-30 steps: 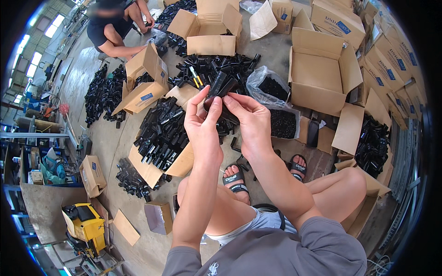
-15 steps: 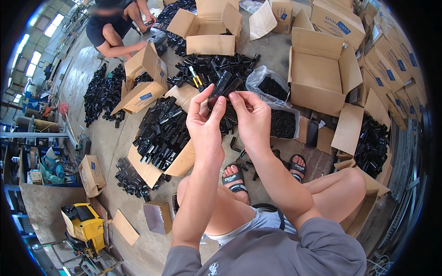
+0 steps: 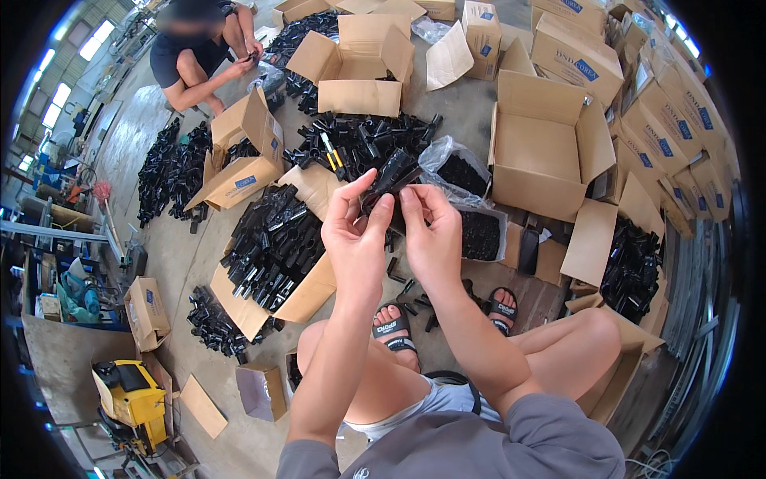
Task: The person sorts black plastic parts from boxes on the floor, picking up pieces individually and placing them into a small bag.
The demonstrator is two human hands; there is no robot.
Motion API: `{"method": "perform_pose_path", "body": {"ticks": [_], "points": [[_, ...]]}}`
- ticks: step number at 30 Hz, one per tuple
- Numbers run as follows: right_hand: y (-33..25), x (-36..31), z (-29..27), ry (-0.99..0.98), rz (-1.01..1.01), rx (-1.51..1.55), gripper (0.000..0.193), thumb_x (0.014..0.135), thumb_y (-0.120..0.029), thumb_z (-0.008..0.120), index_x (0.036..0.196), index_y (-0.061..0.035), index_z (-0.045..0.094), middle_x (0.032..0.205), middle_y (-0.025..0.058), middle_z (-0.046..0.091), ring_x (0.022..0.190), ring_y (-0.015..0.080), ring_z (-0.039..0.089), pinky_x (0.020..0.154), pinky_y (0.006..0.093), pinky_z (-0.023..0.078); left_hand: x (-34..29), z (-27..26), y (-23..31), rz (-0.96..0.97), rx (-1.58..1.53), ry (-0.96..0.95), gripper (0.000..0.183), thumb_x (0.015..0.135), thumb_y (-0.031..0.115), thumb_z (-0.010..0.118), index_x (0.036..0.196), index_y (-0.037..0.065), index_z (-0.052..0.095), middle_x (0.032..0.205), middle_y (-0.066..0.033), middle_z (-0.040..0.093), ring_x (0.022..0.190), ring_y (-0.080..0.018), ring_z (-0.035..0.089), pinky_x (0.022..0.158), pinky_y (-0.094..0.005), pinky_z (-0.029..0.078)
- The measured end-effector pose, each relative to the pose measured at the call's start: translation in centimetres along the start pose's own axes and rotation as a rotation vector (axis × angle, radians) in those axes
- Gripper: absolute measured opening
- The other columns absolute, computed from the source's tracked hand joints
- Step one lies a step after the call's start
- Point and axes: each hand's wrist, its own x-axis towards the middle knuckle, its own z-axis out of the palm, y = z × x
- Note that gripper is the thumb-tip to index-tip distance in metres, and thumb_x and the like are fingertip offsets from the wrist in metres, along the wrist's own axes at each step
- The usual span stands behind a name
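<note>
A glossy black tubular plastic part [image 3: 392,174] is held up in front of me, tilted away to the right. My left hand [image 3: 353,231] is closed round its near left side, thumb on top and index finger stretched along it. The thumb and fingers of my right hand [image 3: 435,231] pinch its near right edge; my fingers hide the lower side. Beyond my hands lies a heap of similar black parts [image 3: 375,132], with yellow-handled tools [image 3: 332,156] on it. To the left, more such parts [image 3: 275,247] cover opened cardboard [image 3: 307,295].
Small black pieces fill a plastic bag [image 3: 459,172] and a box [image 3: 483,235] to the right. A large open carton [image 3: 535,144] stands beyond them, near stacked cartons [image 3: 670,136]. Another person [image 3: 195,60] crouches at the far left. A yellow machine [image 3: 136,395] stands at lower left.
The part in my hands has turned a little; its two spread-looking pieces now appear closer together. The other person's hands have come together, away from the open carton. My view has shifted slightly.
</note>
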Motion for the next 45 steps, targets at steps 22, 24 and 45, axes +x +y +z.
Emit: {"method": "perform_pose_path", "body": {"ticks": [22,24,45], "points": [[-1.0,-0.5,1.0,0.046,0.001,0.224,0.016,0.100,-0.008,0.064,0.112,0.0019,0.062,0.106,0.0058,0.068,0.097,0.0098,0.063,0.086,0.0251,0.051,0.2,0.0,0.6,-0.024,-0.069,-0.036,0.038,0.092,-0.009,0.066,0.129,0.002,0.063,0.113,-0.0077,0.069,0.098,-0.0099,0.066,0.084,-0.0236,0.054],[-0.7,-0.5,0.8,0.033,-0.015,0.242,0.016,0.101,-0.009,0.063,0.113,0.0021,0.062,0.103,0.0050,0.068,0.095,0.0089,0.062,0.083,0.0244,0.050,0.1,0.2,0.6,-0.027,-0.064,-0.047,0.035,0.092,-0.008,0.066,0.126,0.000,0.064,0.114,-0.0067,0.070,0.099,-0.0100,0.066,0.084,-0.0240,0.054],[-5.4,1.4,-4.9,-0.371,0.211,0.278,0.037,0.092,-0.001,0.071,0.127,0.0023,0.063,0.113,0.0072,0.069,0.099,0.0111,0.066,0.089,0.0268,0.055,-0.1,-1.4,2.5,-0.074,-0.118,-0.190,0.068,0.083,-0.007,0.077,0.144,0.005,0.049,0.112,-0.0080,0.070,0.102,-0.0134,0.068,0.087,-0.0284,0.058]]}}
